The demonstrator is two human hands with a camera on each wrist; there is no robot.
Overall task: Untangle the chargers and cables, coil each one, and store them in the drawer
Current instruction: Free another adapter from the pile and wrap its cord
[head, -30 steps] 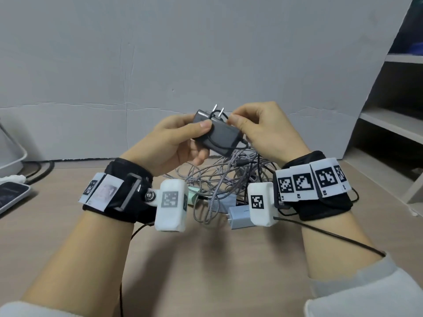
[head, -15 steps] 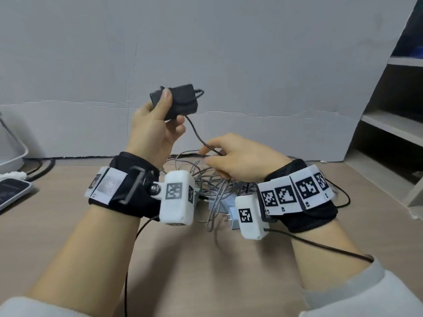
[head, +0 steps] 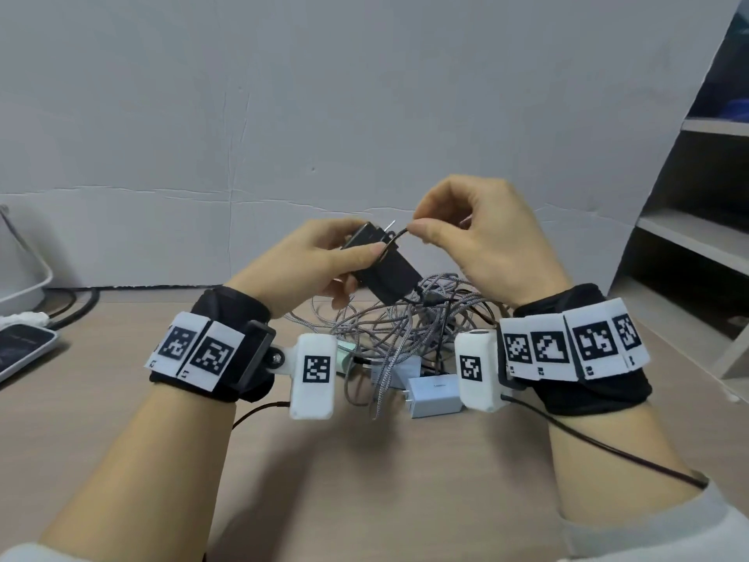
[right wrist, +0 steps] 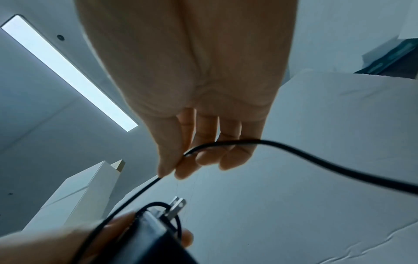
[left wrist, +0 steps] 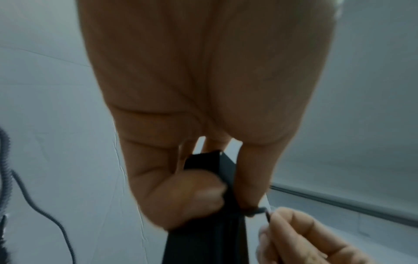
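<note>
1. The black charger [head: 383, 265] is gripped in the left hand [head: 308, 265], the thumb pressed on its near face and the fingers curled behind it. It is held in the air above the bench [head: 364, 460].
2. The charger's long axis is tilted: its pronged end points up and away from the left wrist, toward the wall, and its other end slopes down toward the right wrist.
3. The metal prongs [right wrist: 175, 208] stick out just beyond the left fingertips, with a loop of thin black cable [right wrist: 316, 157] lying around them.
4. That cable is pinched between the thumb and forefinger of the right hand [head: 482, 241], just right of the prongs; the other fingers are loosely curled.
5. Below and between both hands, a tangle of grey braided cables [head: 401, 330] lies on the bench, with a pale blue charger [head: 435, 395] near the right wrist.
</note>
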